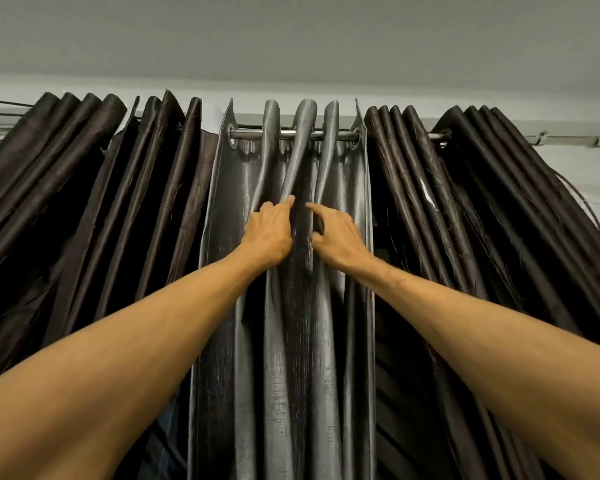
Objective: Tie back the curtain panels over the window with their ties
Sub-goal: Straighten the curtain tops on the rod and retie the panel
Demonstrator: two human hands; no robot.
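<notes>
We look up at a rod (pixel 326 134) just under the ceiling (pixel 291 32), with the curtain threaded on it through eyelets (pixel 232 138). A grey panel (pixel 222 209) hangs in the middle, gathered in upright folds. Dark cloth flanks it: the left panels (pixel 84 209) and the right panels (pixel 471 209) are bunched close against its edges.

Both our bare arms reach up to the grey panel. Our left hand (pixel 269 233) lies on the fold left of centre, forefinger straight and pointing up, the other fingers sunk in the dark hollow between folds. Our right hand (pixel 340 239) sits just across that hollow, forefinger stretched toward the left one, the rest curled and blurred. Whether either hand actually grips cloth we cannot tell. The hands are near each other but apart.
</notes>
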